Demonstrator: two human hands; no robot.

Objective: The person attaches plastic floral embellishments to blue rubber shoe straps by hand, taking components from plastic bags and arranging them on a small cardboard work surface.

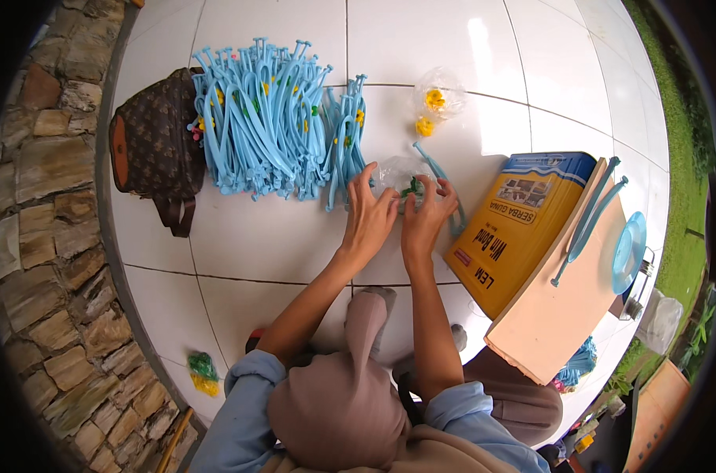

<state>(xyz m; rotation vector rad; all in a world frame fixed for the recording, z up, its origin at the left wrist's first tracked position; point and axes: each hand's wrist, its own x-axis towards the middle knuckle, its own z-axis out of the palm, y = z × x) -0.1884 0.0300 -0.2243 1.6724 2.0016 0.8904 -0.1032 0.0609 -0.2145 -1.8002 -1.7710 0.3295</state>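
My left hand (pixel 369 214) is beside a clear plastic bag (pixel 395 169), its thumb and fingers apart with nothing seen between them. On the bag's other side, my right hand (pixel 427 214) has curled fingers at small green plastic pieces (pixel 412 188) and seems to pinch one. A light blue plastic strip (pixel 433 164) with a knobbed end passes along the right hand's outer fingers; whether they grip it, I cannot tell. Left of my hands lies a large pile of similar blue strips (pixel 255 134), with yellow and green bits among them. A smaller bundle (pixel 347 138) adjoins it.
A brown patterned backpack (pixel 159 138) stands left of the pile. Yellow flower-shaped pieces (pixel 434 98) lie beyond my hands, near a clear bag. At right, a yellow-and-blue can (pixel 516 229) adjoins a board (pixel 559 292) bearing blue strips and a blue ring (pixel 628 252). A stone wall (pixel 54 260) borders the left.
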